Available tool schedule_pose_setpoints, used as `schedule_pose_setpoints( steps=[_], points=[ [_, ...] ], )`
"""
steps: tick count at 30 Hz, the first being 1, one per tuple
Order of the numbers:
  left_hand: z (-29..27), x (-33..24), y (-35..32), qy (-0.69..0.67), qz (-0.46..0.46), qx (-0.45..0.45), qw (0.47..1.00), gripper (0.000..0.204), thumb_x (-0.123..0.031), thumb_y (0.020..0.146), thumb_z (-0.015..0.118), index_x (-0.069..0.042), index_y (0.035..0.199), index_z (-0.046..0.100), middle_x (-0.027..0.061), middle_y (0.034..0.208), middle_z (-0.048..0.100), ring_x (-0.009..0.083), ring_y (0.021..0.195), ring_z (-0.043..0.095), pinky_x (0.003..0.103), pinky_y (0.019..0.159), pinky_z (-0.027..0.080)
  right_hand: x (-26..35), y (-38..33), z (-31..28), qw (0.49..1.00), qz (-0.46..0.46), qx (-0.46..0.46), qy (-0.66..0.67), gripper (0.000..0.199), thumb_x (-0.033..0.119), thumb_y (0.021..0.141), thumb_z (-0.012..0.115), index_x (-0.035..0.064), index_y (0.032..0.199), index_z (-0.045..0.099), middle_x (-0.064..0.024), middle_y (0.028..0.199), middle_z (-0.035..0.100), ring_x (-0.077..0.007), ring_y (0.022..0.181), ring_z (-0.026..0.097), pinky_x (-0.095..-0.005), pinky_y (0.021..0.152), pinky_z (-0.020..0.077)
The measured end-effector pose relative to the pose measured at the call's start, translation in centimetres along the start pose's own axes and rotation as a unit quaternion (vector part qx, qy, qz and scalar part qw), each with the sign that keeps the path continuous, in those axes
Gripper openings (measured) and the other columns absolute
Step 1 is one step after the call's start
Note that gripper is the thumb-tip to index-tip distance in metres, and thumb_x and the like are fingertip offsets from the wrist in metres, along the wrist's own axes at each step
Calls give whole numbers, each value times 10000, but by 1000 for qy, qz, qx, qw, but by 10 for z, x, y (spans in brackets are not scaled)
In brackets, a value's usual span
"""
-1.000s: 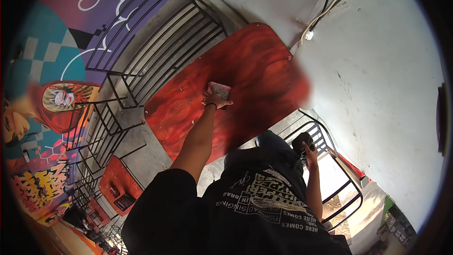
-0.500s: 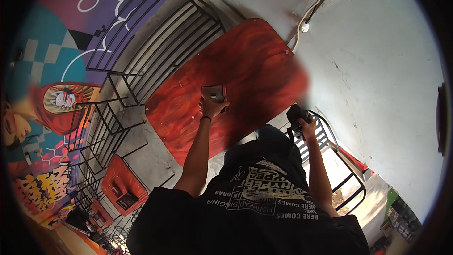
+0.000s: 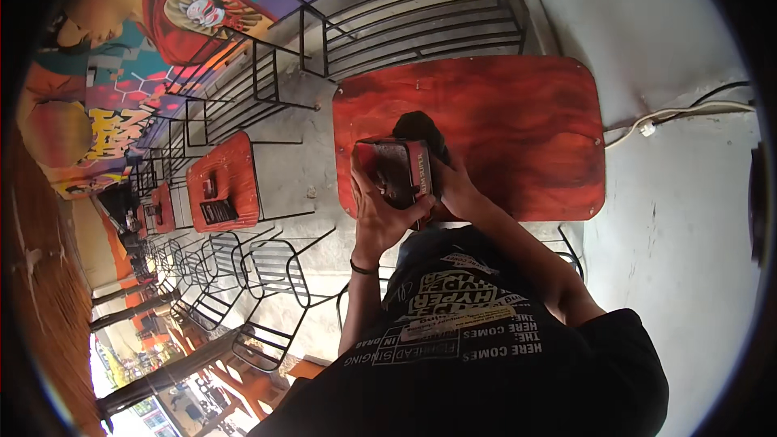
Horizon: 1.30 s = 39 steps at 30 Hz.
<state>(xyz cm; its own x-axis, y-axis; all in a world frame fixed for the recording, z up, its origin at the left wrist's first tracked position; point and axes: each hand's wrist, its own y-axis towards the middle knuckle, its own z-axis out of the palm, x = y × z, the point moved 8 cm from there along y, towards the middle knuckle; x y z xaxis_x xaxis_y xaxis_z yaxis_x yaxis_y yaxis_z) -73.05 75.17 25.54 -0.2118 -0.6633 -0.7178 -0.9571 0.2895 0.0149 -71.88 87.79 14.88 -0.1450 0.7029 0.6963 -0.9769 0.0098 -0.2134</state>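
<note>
My left hand [image 3: 380,214] is wrapped round a small box [image 3: 398,168] with a dark printed top and a red side, held up in front of me over the near left part of the red table [image 3: 518,137]. Just behind the box is a soft-looking black bundle [image 3: 419,127], possibly cloth. My right hand [image 3: 461,192] is closed on this bundle, close against the box's right side. The box hides most of its fingers, and I cannot tell whether they also touch the box.
A black metal bench [image 3: 421,16] stands along the table's far side. To the left are another red table [image 3: 222,182] with small items on it and several black metal chairs [image 3: 275,267]. A pale wall [image 3: 672,235] with a cable [image 3: 696,113] borders the right.
My left hand has lifted the box off the tabletop. My right hand has come in from the right side with the black bundle, up to the box. My view has swung leftward.
</note>
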Motion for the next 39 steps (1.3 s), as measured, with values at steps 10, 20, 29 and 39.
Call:
schedule_pose_setpoints(
  steps=[10,20,29,39],
  points=[
    [-30,-12,-17,-5,-56,-50,997,1281,-325,542,866,11,1470,50,239,1304,403,382,1233,419,474,1019,375,20,-15,56,986,6,169,12,496,156,955,561,60,1409,386,-105,1330,514,-150,1161,538,-300,968,451],
    [-58,2,-6,52,-37,8,998,1310,-371,475,864,-67,1487,88,222,1271,402,411,1185,398,490,1014,340,-31,-18,29,963,43,130,-230,589,192,938,561,57,1450,302,-122,1397,443,-215,1277,448,-353,1063,372],
    [-109,27,-13,127,118,104,979,1274,-377,463,833,-115,1495,133,230,1253,417,427,1161,409,515,981,348,-69,-11,111,988,-14,136,-67,594,204,953,519,33,1458,258,-115,1406,420,-208,1289,418,-368,1059,377],
    [-146,95,-17,43,147,173,973,1252,-379,456,832,-111,1487,175,233,1273,402,422,1145,418,534,969,344,-150,-58,89,989,84,-67,-97,543,225,961,542,24,1424,342,-114,1366,480,-219,1265,458,-363,1049,389]
  ],
)
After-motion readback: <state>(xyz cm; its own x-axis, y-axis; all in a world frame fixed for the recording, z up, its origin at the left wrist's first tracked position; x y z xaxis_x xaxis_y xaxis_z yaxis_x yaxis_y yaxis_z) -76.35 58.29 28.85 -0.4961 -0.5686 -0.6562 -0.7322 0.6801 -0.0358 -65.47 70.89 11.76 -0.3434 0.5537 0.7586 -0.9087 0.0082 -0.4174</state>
